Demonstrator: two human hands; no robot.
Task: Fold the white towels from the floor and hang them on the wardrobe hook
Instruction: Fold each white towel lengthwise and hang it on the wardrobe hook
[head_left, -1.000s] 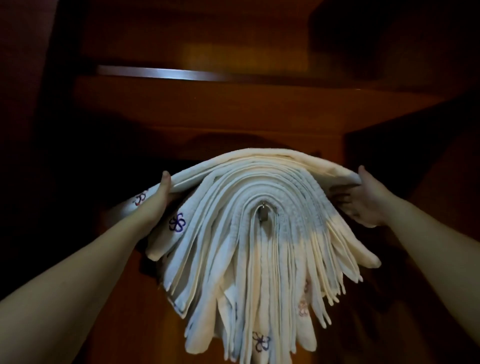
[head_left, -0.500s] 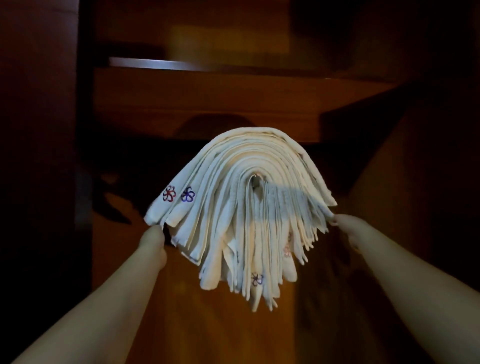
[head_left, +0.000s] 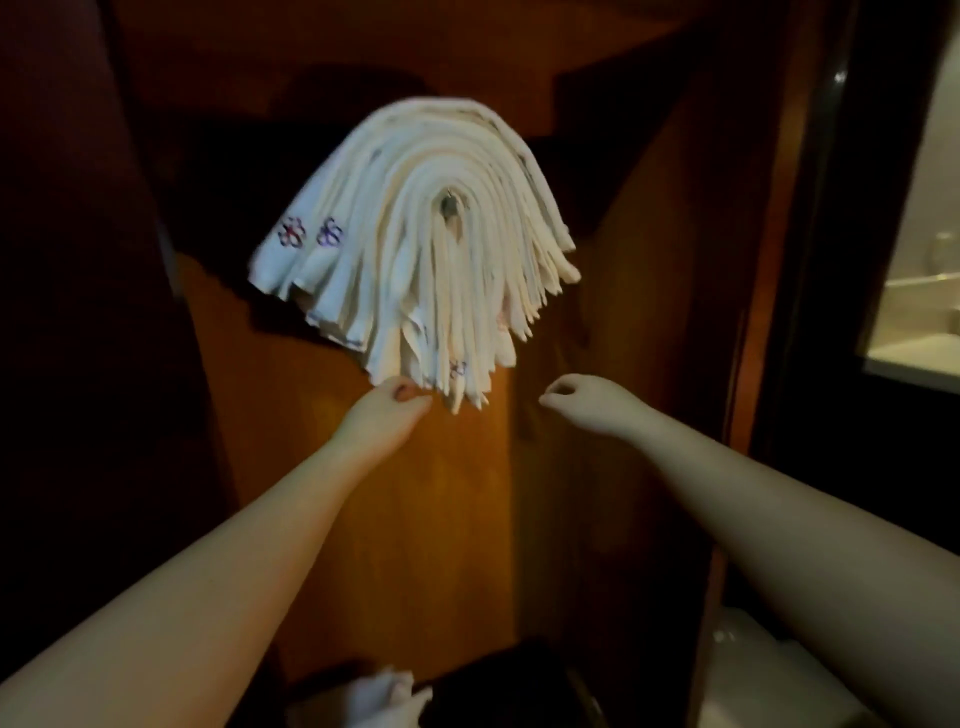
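A thick stack of folded white towels (head_left: 415, 249) with small flower embroidery hangs fanned over a metal hook (head_left: 448, 205) on the brown wardrobe panel (head_left: 415, 519). My left hand (head_left: 382, 418) is just under the stack's lower ends, its fingers loosely curled and brushing the tips. My right hand (head_left: 582, 400) hangs to the right of and below the towels, apart from them, loosely curled and holding nothing. A crumpled white towel (head_left: 382, 696) lies low at the bottom edge of the view.
A dark door frame (head_left: 831, 260) stands at the right, with a bright opening (head_left: 919, 260) beyond it. A white rounded object (head_left: 753, 675) sits at the lower right. The wardrobe's left side is in deep shadow.
Both hands have let go of the sides of the stack and dropped below it. The towels now hang narrower on the hook. My view has shifted down and to the right.
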